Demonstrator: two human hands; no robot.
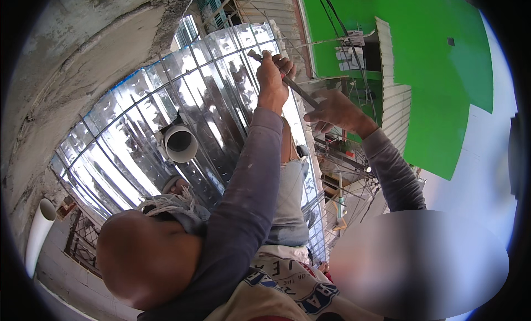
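The left hand [272, 80] clenches a dark metal bar [301, 92], held out over a rebar grid [170, 82] and shiny corrugated decking [128, 169]. A loose hold could let it slip, clattering onto the sheeting or snagging the steel. The left arm [243, 180] reaches almost straight; the right hand [338, 112] curls near the bar's other end, its grip unclear. Beyond rises a green wall [442, 94].
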